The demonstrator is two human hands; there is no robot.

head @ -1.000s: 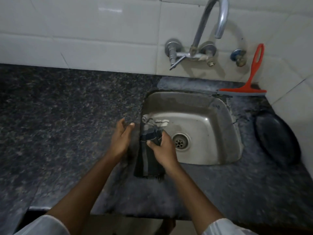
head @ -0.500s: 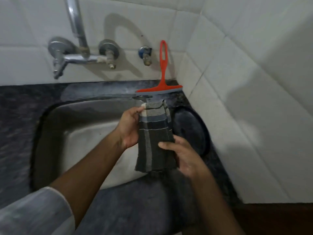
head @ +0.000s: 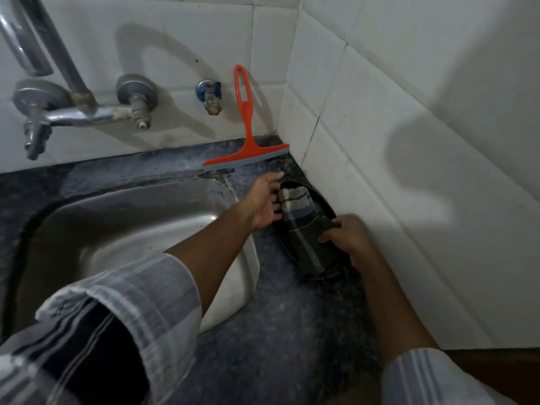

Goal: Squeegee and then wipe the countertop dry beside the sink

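**Laying the cloth down over the dark plate, by the corner wall**

Both hands hold the striped cloth (head: 304, 226) above the dark plate (head: 328, 207), which sits on the tabletop (head: 274, 323) between the sink (head: 131, 223) and the side wall. The left hand (head: 264, 203) pinches the far, lighter end of the cloth with its fingers. The right hand (head: 347, 236) grasps the near, darker end. The red squeegee (head: 247, 135) leans on the back wall, its blade resting on the tabletop just behind the sink, and no hand touches it.

To my judgement, the step in hand is to put the cloth aside, because the squeegee must work first. It is good to lower both ends together and keep the cloth flat, so it does not slide into the sink. After this, one hand should release and reach for the squeegee handle.
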